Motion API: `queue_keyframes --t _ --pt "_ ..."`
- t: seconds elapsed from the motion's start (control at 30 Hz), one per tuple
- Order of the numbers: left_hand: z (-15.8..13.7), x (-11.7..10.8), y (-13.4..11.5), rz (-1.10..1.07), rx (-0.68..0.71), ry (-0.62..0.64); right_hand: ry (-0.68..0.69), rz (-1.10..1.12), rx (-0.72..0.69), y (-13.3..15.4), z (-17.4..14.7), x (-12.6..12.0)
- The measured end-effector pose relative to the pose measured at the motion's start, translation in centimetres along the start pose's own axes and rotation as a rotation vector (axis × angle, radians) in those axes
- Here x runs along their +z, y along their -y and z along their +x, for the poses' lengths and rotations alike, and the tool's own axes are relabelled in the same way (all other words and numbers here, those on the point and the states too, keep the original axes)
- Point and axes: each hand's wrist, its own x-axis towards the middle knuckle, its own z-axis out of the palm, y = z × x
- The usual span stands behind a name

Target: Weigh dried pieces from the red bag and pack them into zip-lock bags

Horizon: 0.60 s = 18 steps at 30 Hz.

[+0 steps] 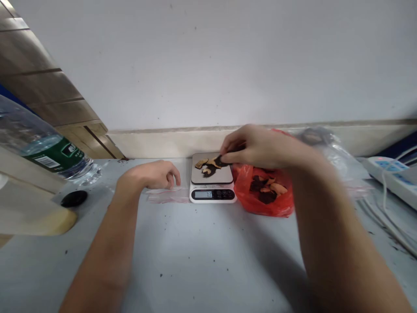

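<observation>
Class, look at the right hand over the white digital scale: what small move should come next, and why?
Probably, the bare right hand should release the dark brown dried piece onto the square metal plate and lift clear. It seems to pinch that piece right over the plate, beside similar pieces, and contact could disturb the number on the small digital display.

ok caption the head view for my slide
Right hand pinches a dark piece over a scale beside a red bag
</observation>
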Motion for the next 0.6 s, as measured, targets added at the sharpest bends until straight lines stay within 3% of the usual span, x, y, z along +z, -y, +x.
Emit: queue_keyframes --t 0.1,0.27,0.37,0.6 --pt "-0.2 -0.1 -0.4 0.008 -0.008 0.006 -0.031 -0.029 0.082 0.7 2.4 2.8" --pt "-0.1 0.0 -0.3 -0.029 0.000 0.003 0.035 -0.045 0.044 0.2 4.2 4.9" --pt "0.2 0.1 0.1 -0.061 0.002 0.005 0.033 -0.026 0.026 -0.3 4.2 4.6" --pt "-0.1 0.0 0.0 -0.047 0.000 0.000 -0.137 -0.040 0.121 -0.2 1.8 1.1"
